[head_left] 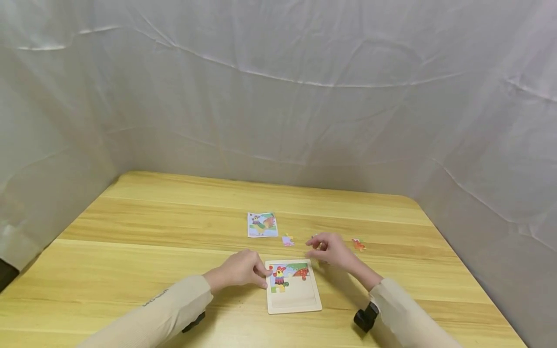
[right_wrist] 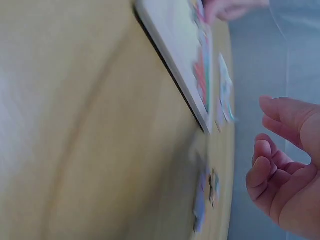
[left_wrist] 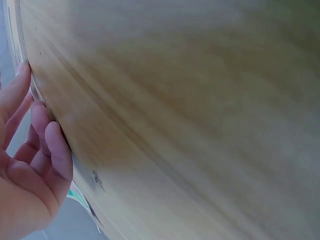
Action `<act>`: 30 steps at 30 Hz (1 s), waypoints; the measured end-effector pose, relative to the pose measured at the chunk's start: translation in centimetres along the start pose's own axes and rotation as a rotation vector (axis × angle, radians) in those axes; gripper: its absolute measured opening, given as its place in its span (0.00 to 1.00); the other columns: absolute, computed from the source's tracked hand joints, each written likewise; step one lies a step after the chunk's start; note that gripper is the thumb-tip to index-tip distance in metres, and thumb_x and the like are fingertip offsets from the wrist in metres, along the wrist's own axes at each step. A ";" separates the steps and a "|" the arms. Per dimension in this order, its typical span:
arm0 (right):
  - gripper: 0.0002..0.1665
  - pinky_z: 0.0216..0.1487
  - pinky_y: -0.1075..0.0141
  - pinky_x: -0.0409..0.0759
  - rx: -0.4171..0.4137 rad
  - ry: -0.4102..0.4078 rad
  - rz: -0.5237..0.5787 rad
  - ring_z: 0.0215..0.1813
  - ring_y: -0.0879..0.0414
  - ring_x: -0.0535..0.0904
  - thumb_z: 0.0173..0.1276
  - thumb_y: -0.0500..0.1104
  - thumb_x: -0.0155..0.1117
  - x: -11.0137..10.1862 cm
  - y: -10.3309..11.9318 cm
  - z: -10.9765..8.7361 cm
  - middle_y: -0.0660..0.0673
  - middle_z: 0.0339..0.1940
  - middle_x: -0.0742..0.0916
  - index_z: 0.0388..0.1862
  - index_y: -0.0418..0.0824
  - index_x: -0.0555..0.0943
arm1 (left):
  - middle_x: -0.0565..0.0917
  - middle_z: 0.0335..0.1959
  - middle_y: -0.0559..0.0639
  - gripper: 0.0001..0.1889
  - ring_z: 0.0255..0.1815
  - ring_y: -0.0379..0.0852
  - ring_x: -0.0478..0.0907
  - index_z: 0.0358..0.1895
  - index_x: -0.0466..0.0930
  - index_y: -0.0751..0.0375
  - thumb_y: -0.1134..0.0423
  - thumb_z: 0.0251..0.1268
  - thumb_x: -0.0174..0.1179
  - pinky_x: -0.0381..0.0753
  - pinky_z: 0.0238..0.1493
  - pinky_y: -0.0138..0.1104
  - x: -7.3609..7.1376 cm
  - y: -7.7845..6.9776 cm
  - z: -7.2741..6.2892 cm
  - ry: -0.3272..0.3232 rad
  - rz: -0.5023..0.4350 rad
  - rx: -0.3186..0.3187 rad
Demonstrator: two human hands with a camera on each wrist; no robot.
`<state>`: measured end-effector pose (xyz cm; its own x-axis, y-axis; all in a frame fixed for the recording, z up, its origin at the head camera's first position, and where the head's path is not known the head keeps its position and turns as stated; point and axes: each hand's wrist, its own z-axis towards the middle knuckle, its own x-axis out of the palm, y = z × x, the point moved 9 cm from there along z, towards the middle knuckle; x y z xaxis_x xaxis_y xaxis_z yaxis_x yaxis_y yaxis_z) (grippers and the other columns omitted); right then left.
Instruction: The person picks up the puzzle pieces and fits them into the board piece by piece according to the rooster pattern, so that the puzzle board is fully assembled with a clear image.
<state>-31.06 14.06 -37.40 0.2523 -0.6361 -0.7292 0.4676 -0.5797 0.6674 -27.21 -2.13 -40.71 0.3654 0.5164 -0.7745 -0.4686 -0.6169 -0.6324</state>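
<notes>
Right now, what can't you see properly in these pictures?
Pale square wooden puzzle frame: top edge cuts it off, right wrist view.
Loose colourful jigsaw pieces: some partly hidden by the right hand in the head view, blurred in the right wrist view.
Colourful printed paper card: details too small, head view.
Left hand: left edge cuts it off, left wrist view.

Pale grey sheeting (head_left: 278,111) is hanging in wrinkled folds behind and along both sides of a yellowish, wood-grained bench (head_left: 174,212), whose rounded far corners are showing; light is catching the creases (head_left: 330,85).
</notes>
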 end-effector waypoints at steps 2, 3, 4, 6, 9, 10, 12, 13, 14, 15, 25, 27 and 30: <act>0.15 0.17 0.72 0.66 0.029 -0.027 0.009 0.19 0.62 0.66 0.55 0.37 0.66 -0.7 -0.9 0.1 0.46 0.29 0.79 0.40 0.30 0.80 | 0.84 0.33 0.47 0.13 0.18 0.31 0.66 0.35 0.85 0.58 0.60 0.43 0.69 0.66 0.18 0.26 0.0 0.0 0.0 0.002 0.000 -0.001; 0.15 0.17 0.72 0.66 0.044 -0.039 0.014 0.20 0.62 0.66 0.55 0.37 0.66 -1.0 -1.4 0.2 0.46 0.29 0.79 0.40 0.30 0.80 | 0.84 0.33 0.47 0.12 0.17 0.31 0.65 0.34 0.85 0.58 0.59 0.43 0.69 0.65 0.18 0.26 0.0 0.1 0.0 0.002 -0.002 -0.004; 0.15 0.18 0.72 0.66 0.061 -0.050 0.018 0.20 0.61 0.67 0.55 0.37 0.66 -1.3 -1.9 0.2 0.47 0.28 0.79 0.40 0.30 0.80 | 0.84 0.34 0.47 0.12 0.17 0.31 0.65 0.34 0.85 0.58 0.59 0.43 0.69 0.65 0.18 0.26 0.1 0.1 0.1 0.002 -0.002 -0.006; 0.15 0.19 0.71 0.67 0.087 -0.069 0.024 0.22 0.60 0.68 0.54 0.37 0.66 -1.7 -2.8 0.2 0.47 0.28 0.79 0.41 0.31 0.80 | 0.84 0.34 0.47 0.12 0.17 0.31 0.65 0.34 0.85 0.57 0.59 0.43 0.69 0.64 0.18 0.26 0.1 0.3 0.1 0.001 -0.001 -0.011; 0.15 0.21 0.70 0.70 0.118 -0.093 0.039 0.24 0.58 0.70 0.53 0.36 0.67 -2.2 -3.9 0.2 0.46 0.28 0.78 0.40 0.30 0.80 | 0.84 0.33 0.46 0.11 0.16 0.32 0.64 0.33 0.85 0.56 0.58 0.43 0.69 0.62 0.17 0.26 0.2 0.4 0.1 -0.001 -0.003 -0.016; 0.16 0.21 0.70 0.71 0.128 -0.100 0.049 0.24 0.57 0.71 0.53 0.36 0.67 -2.4 -4.3 0.2 0.46 0.28 0.78 0.40 0.30 0.80 | 0.84 0.33 0.46 0.11 0.17 0.32 0.64 0.33 0.85 0.56 0.58 0.43 0.69 0.62 0.17 0.26 0.2 0.4 0.1 0.000 -0.003 -0.016; 0.17 0.23 0.68 0.73 0.138 -0.112 0.065 0.25 0.56 0.73 0.52 0.37 0.68 -2.6 -4.9 0.2 0.45 0.27 0.79 0.40 0.29 0.80 | 0.84 0.34 0.46 0.11 0.17 0.32 0.64 0.33 0.85 0.56 0.58 0.43 0.69 0.62 0.17 0.26 0.2 0.4 0.1 0.001 -0.007 -0.018; 0.18 0.23 0.68 0.73 0.129 -0.119 0.077 0.25 0.56 0.73 0.52 0.39 0.69 -2.7 -5.0 0.2 0.45 0.27 0.79 0.40 0.29 0.80 | 0.84 0.34 0.46 0.11 0.17 0.32 0.64 0.33 0.85 0.56 0.58 0.43 0.69 0.62 0.17 0.26 0.2 0.4 0.1 0.002 -0.009 -0.018; 0.19 0.23 0.67 0.74 0.126 -0.123 0.084 0.25 0.56 0.74 0.52 0.40 0.69 -2.8 -5.2 0.2 0.45 0.26 0.79 0.40 0.29 0.79 | 0.84 0.34 0.46 0.11 0.17 0.32 0.64 0.33 0.85 0.56 0.58 0.43 0.69 0.62 0.17 0.26 0.2 0.5 0.1 0.004 -0.011 -0.018; 0.21 0.23 0.66 0.74 0.119 -0.125 0.091 0.25 0.55 0.74 0.52 0.42 0.69 -2.9 -5.4 0.2 0.45 0.26 0.79 0.40 0.29 0.79 | 0.84 0.34 0.46 0.11 0.17 0.32 0.64 0.33 0.85 0.56 0.58 0.43 0.69 0.62 0.17 0.26 0.2 0.5 0.1 0.004 -0.012 -0.019; 0.25 0.29 0.66 0.74 0.207 -0.084 0.040 0.33 0.53 0.75 0.51 0.43 0.70 -2.7 -6.9 0.9 0.44 0.30 0.80 0.45 0.29 0.78 | 0.84 0.34 0.46 0.12 0.16 0.31 0.64 0.34 0.85 0.57 0.59 0.43 0.69 0.62 0.17 0.26 0.1 0.3 0.2 0.006 -0.016 -0.011; 0.23 0.30 0.66 0.73 0.219 -0.066 0.015 0.34 0.53 0.74 0.52 0.41 0.69 -2.5 -7.0 1.1 0.44 0.31 0.80 0.45 0.30 0.78 | 0.84 0.34 0.46 0.12 0.17 0.31 0.65 0.34 0.85 0.57 0.59 0.43 0.69 0.63 0.17 0.26 0.1 0.3 0.2 0.007 -0.017 -0.014; 0.21 0.30 0.66 0.72 0.214 -0.045 -0.019 0.33 0.55 0.73 0.52 0.40 0.69 -2.3 -7.0 1.3 0.46 0.30 0.80 0.44 0.31 0.79 | 0.84 0.34 0.46 0.12 0.18 0.31 0.66 0.34 0.85 0.57 0.59 0.43 0.69 0.65 0.18 0.26 0.0 0.2 0.2 0.010 -0.021 -0.020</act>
<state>-36.03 18.92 -40.17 0.2045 -0.6433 -0.7378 0.2805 -0.6836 0.6738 -27.47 -2.16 -40.86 0.3831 0.5237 -0.7609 -0.4445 -0.6176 -0.6488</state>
